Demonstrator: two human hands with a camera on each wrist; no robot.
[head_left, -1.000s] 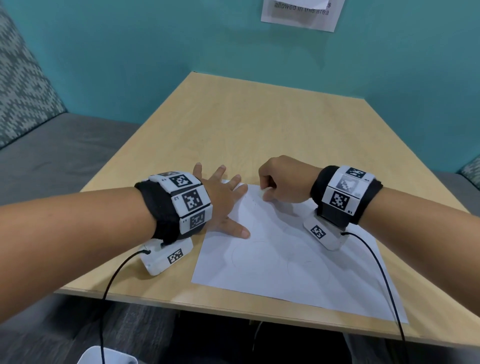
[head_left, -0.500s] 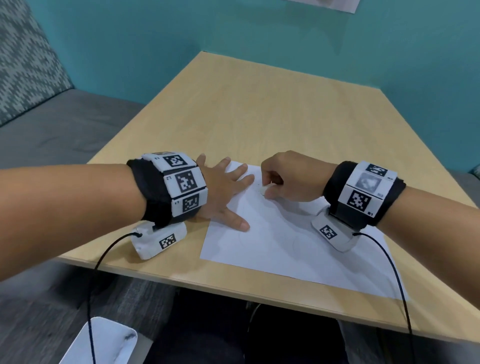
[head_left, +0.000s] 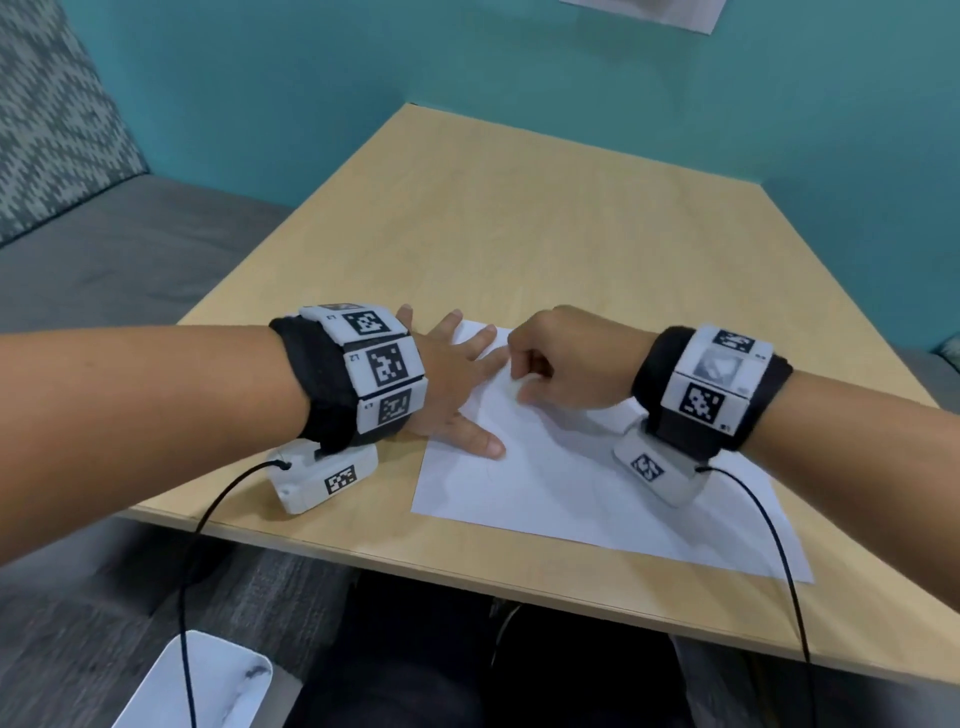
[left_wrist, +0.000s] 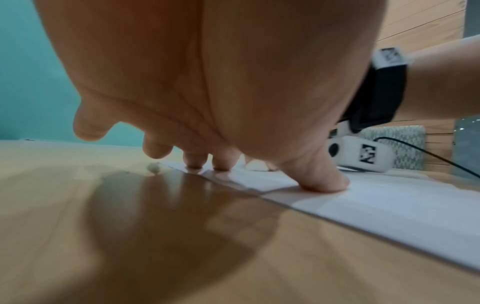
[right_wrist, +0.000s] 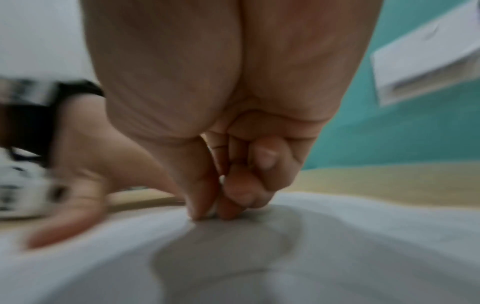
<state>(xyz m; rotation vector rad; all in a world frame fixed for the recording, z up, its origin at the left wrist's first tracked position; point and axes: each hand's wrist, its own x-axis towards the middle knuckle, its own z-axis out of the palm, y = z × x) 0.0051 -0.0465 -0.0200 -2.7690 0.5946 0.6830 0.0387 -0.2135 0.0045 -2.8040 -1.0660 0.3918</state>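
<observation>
White paper (head_left: 571, 483) lies at the near edge of the wooden worktop (head_left: 519, 218), and my right grip (head_left: 566, 358) is clamped on a small white lump (left_wrist: 255, 165), thumb against curled fingers, its tip pressed down onto the sheet near the far left corner. Most of the lump is hidden inside the fist. The right wrist view shows only a pale sliver between thumb and finger, and that view is blurred.

My left grip (head_left: 452, 384) lies just beside it, spread and flat. Its thumb and two straight fingers press the paper's left edge, and the outer two fingers are raised over bare wood. A white crumb (left_wrist: 153, 167) sits on the worktop just off the sheet's corner.

Faint curved pencil lines cross the paper, too pale to make out.

Both wrists carry black bands with square black-and-white code tiles. "L2" can be read on the left wristband (head_left: 363, 374), and the right wristband (head_left: 711, 387) has small lettering too fine to read. A white camera box (head_left: 322, 480) with a black cable hangs under each wrist.

On the teal wall (head_left: 467, 62) a paper notice (head_left: 644, 13) is cut off by the frame, its print unreadable. A patterned grey cushion (head_left: 52, 114) is cropped at left.
</observation>
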